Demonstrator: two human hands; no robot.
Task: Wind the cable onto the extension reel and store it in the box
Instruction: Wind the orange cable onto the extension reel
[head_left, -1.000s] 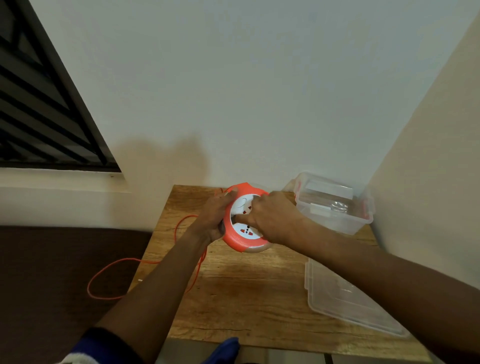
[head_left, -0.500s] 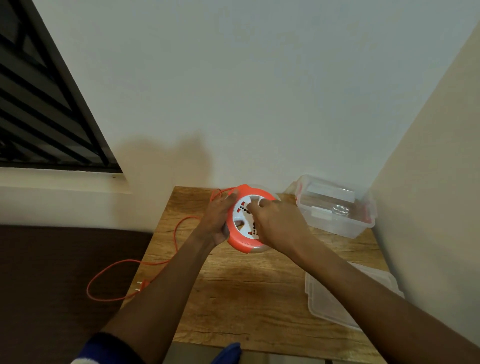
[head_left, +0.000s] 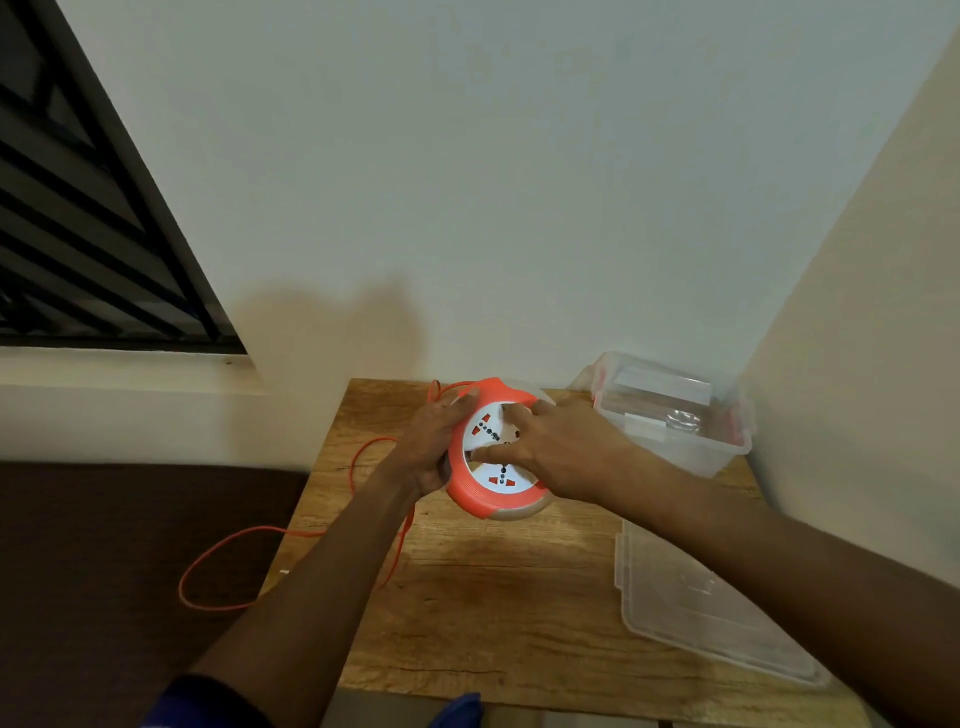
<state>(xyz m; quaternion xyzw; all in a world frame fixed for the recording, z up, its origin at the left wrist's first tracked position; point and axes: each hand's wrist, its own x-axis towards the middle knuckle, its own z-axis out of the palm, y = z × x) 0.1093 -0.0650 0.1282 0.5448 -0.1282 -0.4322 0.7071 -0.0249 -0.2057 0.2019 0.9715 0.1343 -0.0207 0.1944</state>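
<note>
In the head view, a round orange extension reel with a white socket face (head_left: 493, 451) is held tilted above the far middle of a small wooden table (head_left: 509, 597). It is gripped at its left rim by the left hand (head_left: 431, 447), whose fingers are curled round the orange edge. The right hand (head_left: 558, 449) is laid over the socket face; its fingers are bent onto the white face, and whether a knob or recess is pinched there cannot be told.

A thin orange cable (head_left: 291, 530) is seen leaving the reel's far left side. It runs along the table's left edge, drops off it and forms a loose loop over the dark brown surface (head_left: 104, 571) beside the table. Part of the cable is hidden behind the left forearm.

A clear rectangular plastic box with red clips (head_left: 675, 415) is set at the table's far right corner, against the wall, just right of the reel and apart from it. Its clear flat lid (head_left: 691, 613) is laid along the right edge, partly covered by the right forearm. What lies inside the box is hard to make out through reflections.

A dark barred window (head_left: 78, 218) is cut off at the upper left. A blue sleeve (head_left: 202, 701) is cut off by the bottom edge.
</note>
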